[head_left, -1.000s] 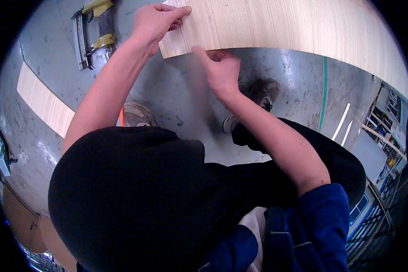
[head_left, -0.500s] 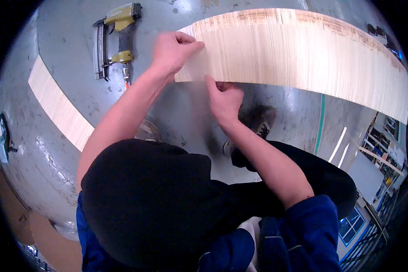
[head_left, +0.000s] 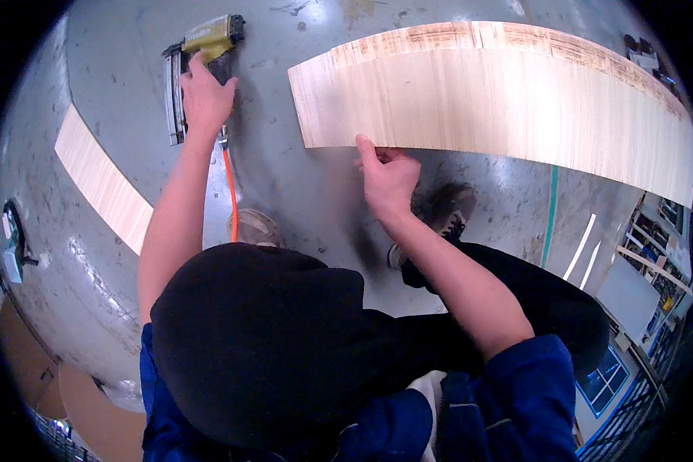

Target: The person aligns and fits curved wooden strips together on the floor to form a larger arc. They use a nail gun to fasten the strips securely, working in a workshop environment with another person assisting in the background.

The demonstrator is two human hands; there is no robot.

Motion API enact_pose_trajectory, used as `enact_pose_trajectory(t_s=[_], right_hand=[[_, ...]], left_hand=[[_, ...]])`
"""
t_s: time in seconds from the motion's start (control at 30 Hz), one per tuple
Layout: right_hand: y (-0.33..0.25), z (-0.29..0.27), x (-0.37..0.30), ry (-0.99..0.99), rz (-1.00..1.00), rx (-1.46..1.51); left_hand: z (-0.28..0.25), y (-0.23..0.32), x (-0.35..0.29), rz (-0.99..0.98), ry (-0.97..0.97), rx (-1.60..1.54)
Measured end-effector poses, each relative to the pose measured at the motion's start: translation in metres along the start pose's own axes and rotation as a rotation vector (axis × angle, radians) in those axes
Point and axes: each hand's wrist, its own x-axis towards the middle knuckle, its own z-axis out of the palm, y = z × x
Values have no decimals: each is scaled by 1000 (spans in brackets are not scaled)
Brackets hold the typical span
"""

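My right hand pinches the near edge of a wide, pale wooden board, thumb on top and fingers curled underneath. This thin, curved-looking board has a darker brown strip along its far edge. On the left, a pneumatic nail gun, yellow-green and black, lies on the floor with an orange hose leading from it toward me. Over its handle is my left hand, thumb and fingers apart; whether the fingers touch the handle cannot be made out. The hand hides much of the handle.
A narrower pale wooden strip lies on the grey floor at the left. Farther left is a green-and-black tool. Two thin white strips and a green floor line are at right, near a loaded rack.
My left hand has let go of the board's left end and moved left over the nail gun. My right hand keeps its pinch on the board's near edge.
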Motion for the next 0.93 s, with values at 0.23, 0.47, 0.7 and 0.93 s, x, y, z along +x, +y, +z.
enact_pose_trajectory(t_s=[0.23,0.47,0.7,0.93], right_hand=[[10,0,11,14,-59,-52],[12,2,19,49,-62,-50],[12,2,19,73,-82,-103],[12,2,20,73,-105,-121]], left_hand=[[-48,19,-32,-146,-189,-396],[-90,37,-126,-417,-688,-1053],[-70,55,-161,-394,-718,-876],[-56,55,-174,-387,-677,-835]])
